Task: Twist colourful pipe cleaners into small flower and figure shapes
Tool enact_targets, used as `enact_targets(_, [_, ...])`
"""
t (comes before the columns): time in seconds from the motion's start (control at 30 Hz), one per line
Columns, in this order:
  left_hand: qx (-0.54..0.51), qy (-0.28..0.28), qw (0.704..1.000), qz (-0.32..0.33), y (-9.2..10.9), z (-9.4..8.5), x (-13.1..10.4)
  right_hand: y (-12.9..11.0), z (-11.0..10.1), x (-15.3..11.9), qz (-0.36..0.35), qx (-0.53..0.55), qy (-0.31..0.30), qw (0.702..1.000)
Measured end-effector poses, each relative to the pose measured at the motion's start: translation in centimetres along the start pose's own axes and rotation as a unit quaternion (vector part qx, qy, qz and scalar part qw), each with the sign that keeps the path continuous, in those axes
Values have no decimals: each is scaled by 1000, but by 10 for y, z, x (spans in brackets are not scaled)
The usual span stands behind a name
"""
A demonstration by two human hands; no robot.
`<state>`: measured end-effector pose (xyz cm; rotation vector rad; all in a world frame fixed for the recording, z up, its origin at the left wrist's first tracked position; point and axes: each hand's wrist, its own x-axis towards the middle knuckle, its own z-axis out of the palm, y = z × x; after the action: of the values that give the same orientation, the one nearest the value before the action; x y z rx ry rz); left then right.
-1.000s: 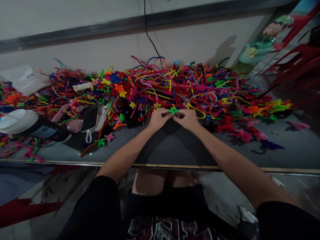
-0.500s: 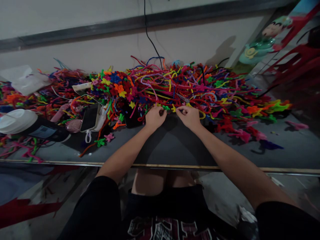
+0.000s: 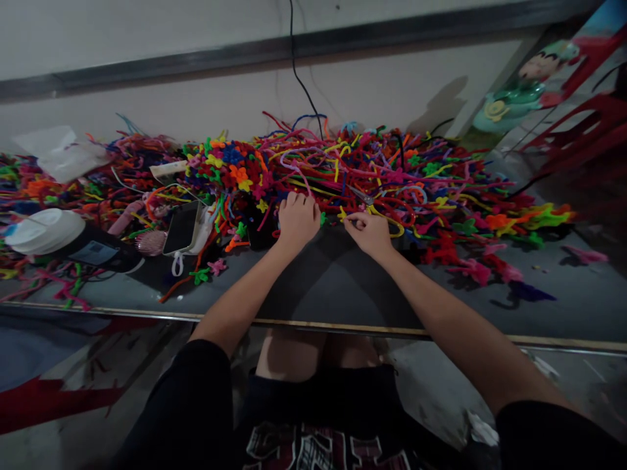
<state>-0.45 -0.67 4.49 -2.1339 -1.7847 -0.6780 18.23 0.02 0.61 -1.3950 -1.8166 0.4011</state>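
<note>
My left hand [image 3: 298,220] is at the front edge of the pile of coloured fuzzy stems [image 3: 337,156], back of the hand up, fingers bent down; a green fuzzy piece [image 3: 322,219] shows beside its fingers, and what is under them is hidden. To the right, my right hand [image 3: 368,232] is pinched closed at a small yellow fuzzy flower [image 3: 342,213], which sticks out from the fingertips. Scissors with yellow handles [image 3: 396,226] lie just behind and beside my right hand, partly covered by stems.
On the left are a cup with a white lid [image 3: 46,232], a phone [image 3: 181,228], a pink hairbrush [image 3: 151,243] and a white plastic bag [image 3: 63,156]. A black cable [image 3: 306,91] hangs down the wall. Loose fuzzy pieces lie on the right of the grey table [image 3: 343,287].
My left hand has turned over from a pinch to back-up and moved slightly left and away from me. My right hand keeps its pinch. The whole view has shifted slightly.
</note>
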Motion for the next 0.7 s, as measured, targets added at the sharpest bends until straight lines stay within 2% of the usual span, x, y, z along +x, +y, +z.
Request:
enact_targets(0.1, [-9,-25,998,50,-5,2,28,-1,0,-1,-2,-6,-10,1000])
enact_targets(0.2, [0,-53,993,104,-7,13,59,-2,0,-2,-17,-8,-19,1000])
enact_targets(0.3, [37,-121,978,166,-4,25,83,1,0,-2,-29,-8,-20,999])
enact_targets(0.4, [83,-174,960,201,1,30,96,4,-1,0,-25,-4,-22,999])
enact_targets(0.53, [75,-147,966,200,2,19,107,4,-1,4,-5,-17,-44,999])
enact_targets(0.7, [-18,-41,997,62,-10,-15,132,2,-1,4,2,-46,-76,996])
